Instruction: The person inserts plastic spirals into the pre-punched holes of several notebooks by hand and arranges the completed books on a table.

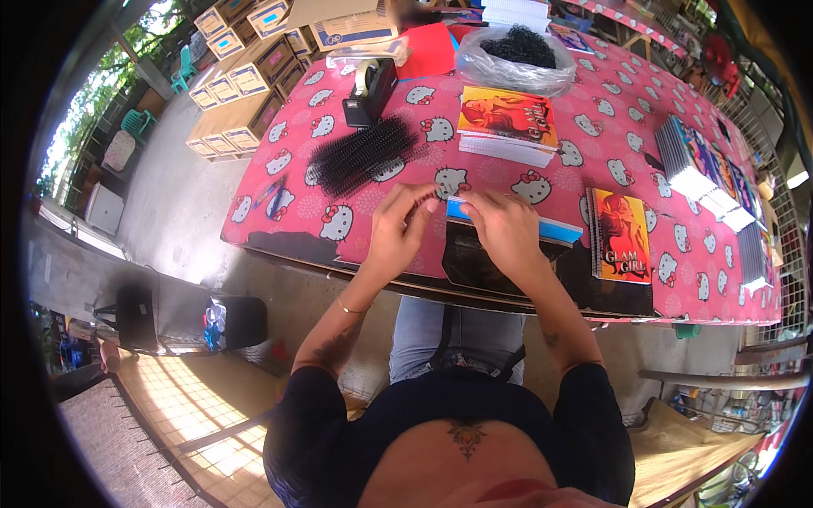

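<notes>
Over the table's near edge, my left hand is closed, thumb and fingertips pinched together; a thin dark thing shows at the tips, too small to name. My right hand curls over a flat piece with a blue edge, probably a notebook seen nearly edge-on, and grips it near its left end. Below the piece is a black surface. Left of my hands lies a pile of black spiral binding coils. To the right rests a spiral-bound notebook with a red and yellow cover.
A tape dispenser stands behind the coils. Beyond my hands is a stack of notebooks, then a plastic bag of black coils. More bound notebooks line the right side. Cardboard boxes are piled beyond the table's left side.
</notes>
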Action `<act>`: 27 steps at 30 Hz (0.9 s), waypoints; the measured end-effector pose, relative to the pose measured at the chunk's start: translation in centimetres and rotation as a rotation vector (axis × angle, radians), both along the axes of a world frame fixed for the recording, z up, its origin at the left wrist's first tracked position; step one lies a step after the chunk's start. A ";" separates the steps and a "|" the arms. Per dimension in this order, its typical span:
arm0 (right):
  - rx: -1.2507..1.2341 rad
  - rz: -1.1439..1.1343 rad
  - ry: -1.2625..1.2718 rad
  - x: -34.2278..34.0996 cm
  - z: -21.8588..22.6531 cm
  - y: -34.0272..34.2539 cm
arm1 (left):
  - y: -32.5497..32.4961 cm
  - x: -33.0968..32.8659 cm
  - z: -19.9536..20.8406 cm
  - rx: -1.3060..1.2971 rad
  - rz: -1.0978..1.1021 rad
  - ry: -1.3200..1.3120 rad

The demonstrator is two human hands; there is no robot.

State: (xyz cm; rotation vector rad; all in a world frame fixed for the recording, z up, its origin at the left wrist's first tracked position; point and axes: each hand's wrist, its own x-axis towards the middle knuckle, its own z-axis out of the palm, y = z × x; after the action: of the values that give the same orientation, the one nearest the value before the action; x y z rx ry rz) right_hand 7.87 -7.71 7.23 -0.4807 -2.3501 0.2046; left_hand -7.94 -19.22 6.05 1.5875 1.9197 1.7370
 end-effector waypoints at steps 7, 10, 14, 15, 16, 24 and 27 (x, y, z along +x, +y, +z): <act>-0.047 0.024 0.007 -0.3 0.1 0.1 | -0.8 0.2 -0.8 0.007 0.082 0.157; -0.048 0.049 -0.001 -0.1 0.4 0.1 | -0.3 0.1 -0.9 0.013 0.088 0.151; 0.032 0.057 0.022 0.3 0.9 0.3 | 0.4 -1.1 1.2 -0.019 -0.047 0.317; 0.127 0.039 0.083 0.4 1.5 0.2 | 0.6 -1.9 1.3 -0.075 -0.129 0.368; 0.126 0.033 0.069 0.6 1.5 0.2 | 0.7 -2.8 1.4 -0.132 -0.211 0.417; -0.116 0.033 -0.128 2.0 1.3 1.0 | 2.1 0.2 2.3 -0.217 0.044 0.876; -0.105 0.029 -0.097 1.7 1.1 1.0 | 1.7 2.6 -2.3 -0.236 0.254 0.953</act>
State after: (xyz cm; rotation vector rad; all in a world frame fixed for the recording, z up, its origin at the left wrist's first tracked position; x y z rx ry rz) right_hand 9.52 -6.73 8.29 -0.5175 -2.4507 0.3268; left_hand -5.35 -17.56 3.74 2.3954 2.6568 0.7405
